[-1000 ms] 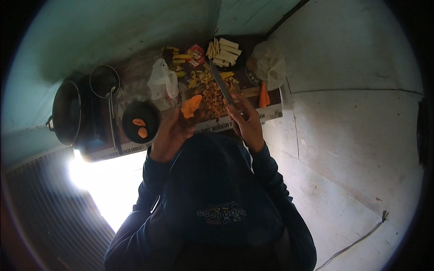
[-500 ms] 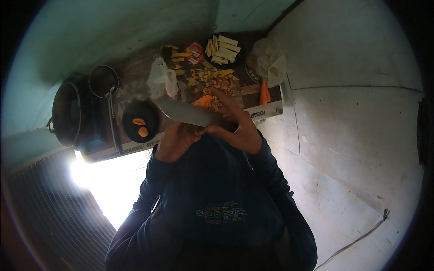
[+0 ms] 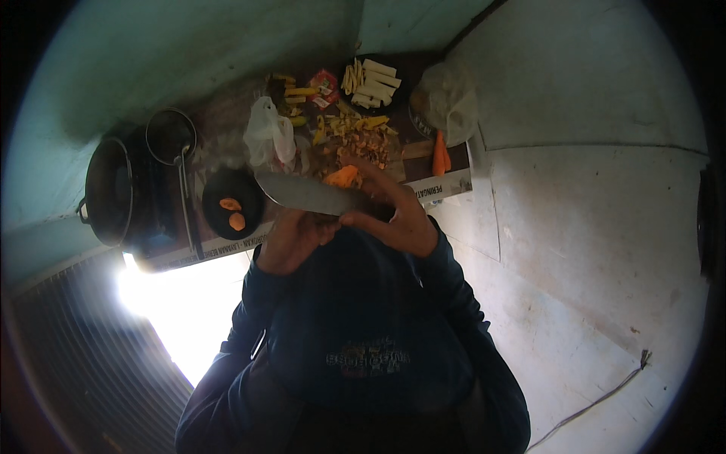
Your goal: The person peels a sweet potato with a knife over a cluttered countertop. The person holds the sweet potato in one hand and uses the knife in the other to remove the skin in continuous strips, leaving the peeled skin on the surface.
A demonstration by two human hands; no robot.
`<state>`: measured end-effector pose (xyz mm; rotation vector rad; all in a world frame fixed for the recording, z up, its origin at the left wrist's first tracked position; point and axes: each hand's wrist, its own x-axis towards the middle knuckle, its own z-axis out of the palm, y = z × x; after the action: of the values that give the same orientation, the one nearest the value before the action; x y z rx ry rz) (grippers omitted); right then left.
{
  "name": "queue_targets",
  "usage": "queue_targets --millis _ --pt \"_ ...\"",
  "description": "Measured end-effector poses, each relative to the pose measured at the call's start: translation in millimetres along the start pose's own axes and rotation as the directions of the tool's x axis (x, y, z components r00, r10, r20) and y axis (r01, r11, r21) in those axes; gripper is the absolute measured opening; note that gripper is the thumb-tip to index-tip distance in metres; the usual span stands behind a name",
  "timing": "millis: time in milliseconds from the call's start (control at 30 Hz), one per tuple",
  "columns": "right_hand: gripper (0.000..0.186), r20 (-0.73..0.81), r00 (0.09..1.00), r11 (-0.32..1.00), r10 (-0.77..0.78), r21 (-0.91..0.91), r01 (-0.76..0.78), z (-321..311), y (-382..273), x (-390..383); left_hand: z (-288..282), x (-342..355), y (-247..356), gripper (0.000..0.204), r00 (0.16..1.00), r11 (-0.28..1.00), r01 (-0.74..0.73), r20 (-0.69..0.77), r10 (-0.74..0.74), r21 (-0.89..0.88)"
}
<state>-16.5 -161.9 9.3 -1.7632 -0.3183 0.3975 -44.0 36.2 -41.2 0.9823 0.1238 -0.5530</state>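
Note:
Across the front of my body, a wide-bladed knife (image 3: 306,194) points to the left. My right hand (image 3: 408,223) is wrapped round its dark handle, thumb on the near side. Below the blade, my left hand (image 3: 291,240) has its fingers bent and pressed together, close to the knife and the right thumb; whatever they hold is hidden. Just beyond the blade, by my right fingertips, shows an orange peeled root piece (image 3: 344,178). Brown and yellow peelings (image 3: 363,144) lie heaped behind it. Two orange pieces (image 3: 237,221) rest on a dark round plate (image 3: 215,193) to the left.
A dark plate of pale cut sticks (image 3: 378,79) stands at the back. Two carrots (image 3: 441,155) and a clear plastic bag (image 3: 454,102) are at the right. A white plastic bag (image 3: 270,132), a strainer (image 3: 172,136) and a large pan (image 3: 110,191) stand leftward.
The knife's blade has tipped slightly and its point has shifted a little left and down. My right fingers have drawn in slightly. Both hands stay close together.

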Motion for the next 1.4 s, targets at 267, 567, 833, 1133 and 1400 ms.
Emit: queue_targets --millis 267,567,833,1133,1400 --pt "0.071 -0.053 0.994 0.985 -0.092 -0.154 0.082 -1.5 -4.0 0.0 7.7 0.5 9.6 0.039 0.978 0.957 0.159 -0.092 -0.186 -0.241" --pt "0.070 -0.046 0.987 0.939 -0.152 -0.319 0.130 -4.1 -1.9 1.4 1.5 -2.8 6.0 0.040 0.988 0.953 0.136 -0.033 -0.150 -0.270" --pt "0.066 -0.009 0.981 0.900 -0.195 -0.400 0.175 -16.4 1.0 1.5 -1.7 3.6 2.3 0.039 0.986 0.956 0.164 0.008 -0.167 -0.242" --pt "0.059 0.061 0.981 0.873 -0.186 -0.447 0.193 -27.8 7.5 -4.8 3.3 2.1 10.3 0.045 0.970 0.916 0.234 0.145 -0.196 -0.327" --pt "0.050 0.000 1.000 0.997 -0.031 0.071 0.031 -18.1 35.0 -6.9 1.2 -0.9 6.9 0.048 0.976 0.946 0.211 0.106 -0.190 -0.245"
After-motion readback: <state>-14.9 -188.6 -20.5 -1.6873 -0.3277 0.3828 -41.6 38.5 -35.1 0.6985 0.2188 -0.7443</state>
